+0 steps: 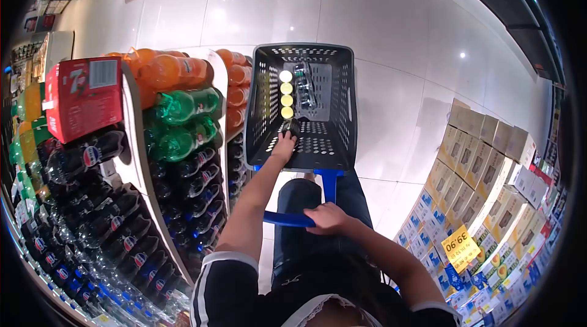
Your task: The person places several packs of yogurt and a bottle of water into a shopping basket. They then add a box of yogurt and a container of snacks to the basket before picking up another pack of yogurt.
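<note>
My left hand [285,145] reaches into the near left corner of a dark grey shopping cart basket [348,58]. Its fingers are closed around a dark bottle [291,126], mostly hidden by the hand and the shadow. Just beyond it, several containers with round pale-yellow tops [286,88] stand in a row along the basket's left wall. Beside them lie clear and dark bottles [304,87] on the basket floor. My right hand [328,218] is wrapped round the cart's blue handle [287,219], near its right end.
On the left, shelves hold orange soda bottles [177,72], green bottles [186,106] and dark cola bottles [122,229]. A red 7UP carton [85,98] sits on top. Stacked boxes [471,156] with a yellow price sign [460,247] stand at right. Tiled floor [391,82] surrounds the cart.
</note>
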A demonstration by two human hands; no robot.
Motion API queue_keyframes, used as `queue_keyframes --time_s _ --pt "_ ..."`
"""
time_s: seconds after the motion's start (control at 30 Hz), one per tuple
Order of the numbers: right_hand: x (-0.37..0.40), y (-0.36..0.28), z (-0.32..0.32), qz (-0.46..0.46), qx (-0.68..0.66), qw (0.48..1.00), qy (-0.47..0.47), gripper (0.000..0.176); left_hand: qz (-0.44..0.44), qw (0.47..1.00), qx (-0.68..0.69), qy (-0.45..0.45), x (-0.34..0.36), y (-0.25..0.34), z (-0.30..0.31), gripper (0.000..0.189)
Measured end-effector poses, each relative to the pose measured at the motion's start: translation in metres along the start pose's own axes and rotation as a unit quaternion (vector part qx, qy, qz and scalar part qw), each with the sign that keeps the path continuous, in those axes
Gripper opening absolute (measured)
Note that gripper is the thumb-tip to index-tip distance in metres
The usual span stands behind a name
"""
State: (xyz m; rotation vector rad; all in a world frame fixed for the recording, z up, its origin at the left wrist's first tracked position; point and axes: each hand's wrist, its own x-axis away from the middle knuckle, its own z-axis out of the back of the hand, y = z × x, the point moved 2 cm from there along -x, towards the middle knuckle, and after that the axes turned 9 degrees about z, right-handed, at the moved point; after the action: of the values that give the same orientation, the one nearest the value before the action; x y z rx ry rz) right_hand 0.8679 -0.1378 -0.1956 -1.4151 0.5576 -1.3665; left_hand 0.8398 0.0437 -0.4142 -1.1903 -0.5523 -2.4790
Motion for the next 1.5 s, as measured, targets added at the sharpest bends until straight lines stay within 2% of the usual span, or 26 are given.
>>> queue_keyframes --time_s 0.13,0.23,0.33,0.4,0.47,0.5,0.53,0.57,0.63,0.67,0.73,0.83,0.87,0.9,0.97,1.0,1.03,1.1,1.17,1.2,1.23,1.3,1.33,1.37,1.4,1.5 --pt "0.000 0.003 -0.006 0.022 -0.003 0.999 0.024 0.031 0.035 0.998 0.031 -0.032 -0.044 -0.003 -0.022 0.036" --pt "-0.002 0.005 -0.002 0.020 -0.023 1.000 0.001 0.030 0.016 0.998 -0.022 -0.062 -0.072 -0.004 -0.036 0.031" --pt "-0.003 0.004 0.002 0.023 -0.037 0.998 -0.033 0.033 0.043 0.999 -0.010 -0.018 -0.090 -0.009 -0.054 0.032" --pt "-0.002 0.007 0.001 0.021 -0.038 0.999 -0.032 0.034 0.018 0.997 -0.048 -0.054 -0.095 -0.005 -0.066 0.042" --pt "-0.003 0.003 -0.001 0.027 -0.038 0.999 -0.022 0.034 0.023 0.993 -0.034 -0.107 -0.085 0.007 -0.071 0.053" --pt "-0.003 0.003 -0.002 0.033 -0.029 0.999 -0.012 0.035 0.045 0.993 0.026 -0.105 -0.080 0.009 -0.079 0.053" --pt "-0.003 0.004 -0.002 0.039 -0.018 0.999 -0.001 0.035 0.009 0.993 -0.016 -0.113 -0.076 0.013 -0.083 0.053" --pt "-0.002 0.005 -0.004 0.043 -0.012 0.999 0.003 0.035 0.014 0.993 -0.004 -0.120 -0.068 0.016 -0.087 0.052" --pt "0.002 0.005 -0.006 0.076 0.001 0.992 0.105 0.032 0.011 0.993 0.042 -0.108 -0.045 0.022 -0.085 0.045" --pt "0.001 0.003 -0.005 0.083 0.010 0.991 0.107 0.032 0.012 0.990 0.080 -0.113 -0.035 0.023 -0.085 0.043" --pt "-0.001 0.001 -0.003 0.047 0.017 0.996 0.069 0.028 -0.027 0.993 0.057 -0.100 -0.008 0.028 -0.061 0.042" --pt "0.001 0.004 -0.008 0.047 0.017 0.992 0.116 0.024 -0.027 0.986 0.052 -0.156 0.021 0.036 -0.026 0.043" --pt "0.001 0.002 -0.007 0.037 0.003 0.993 0.114 0.024 -0.070 0.983 0.063 -0.155 0.024 0.034 -0.028 0.043" --pt "0.001 0.005 -0.012 0.046 0.023 0.991 0.120 0.024 -0.075 0.984 0.076 -0.142 0.037 0.036 -0.015 0.041" --pt "0.000 0.011 -0.018 0.093 0.054 0.972 0.209 0.021 -0.159 0.980 0.076 -0.086 0.066 0.035 0.009 0.041" --pt "0.000 0.005 -0.012 0.042 0.050 0.986 0.150 0.021 -0.152 0.985 0.052 -0.066 0.091 0.039 0.032 0.040" --pt "0.000 0.001 -0.009 0.051 0.066 0.983 0.163 0.021 -0.168 0.984 0.043 -0.047 0.111 0.039 0.046 0.039" --pt "0.002 0.000 -0.011 0.047 0.068 0.981 0.175 0.025 -0.152 0.985 0.072 -0.032 0.145 0.034 0.057 0.050" --pt "0.002 0.000 -0.013 0.023 0.075 0.982 0.171 0.029 -0.106 0.983 0.138 -0.063 0.199 0.036 0.087 0.069" --pt "0.004 -0.003 -0.012 0.018 0.067 0.981 0.181 0.030 -0.113 0.981 0.130 -0.087 0.200 0.025 0.069 0.075" --pt "0.005 -0.006 -0.013 0.014 0.057 0.980 0.190 0.031 -0.090 0.988 0.117 -0.046 0.228 0.029 0.079 0.076" --pt "0.002 -0.004 -0.025 0.029 0.096 0.975 0.200 0.030 -0.125 0.991 -0.001 0.051 0.248 0.032 0.074 0.071" --pt "0.001 -0.006 -0.030 -0.005 0.142 0.966 0.218 0.028 -0.135 0.988 -0.006 0.072 0.250 0.032 0.075 0.068" --pt "-0.002 -0.007 -0.034 -0.041 0.184 0.953 0.236 0.026 -0.146 0.985 -0.012 0.090 0.249 0.032 0.074 0.065" --pt "-0.008 -0.008 -0.038 -0.084 0.239 0.939 0.234 0.025 -0.144 0.984 -0.023 0.106 0.241 0.030 0.070 0.053" --pt "-0.022 -0.028 -0.041 -0.056 0.291 0.905 0.305 0.025 -0.171 0.978 -0.008 0.115 0.241 0.031 0.076 0.042"
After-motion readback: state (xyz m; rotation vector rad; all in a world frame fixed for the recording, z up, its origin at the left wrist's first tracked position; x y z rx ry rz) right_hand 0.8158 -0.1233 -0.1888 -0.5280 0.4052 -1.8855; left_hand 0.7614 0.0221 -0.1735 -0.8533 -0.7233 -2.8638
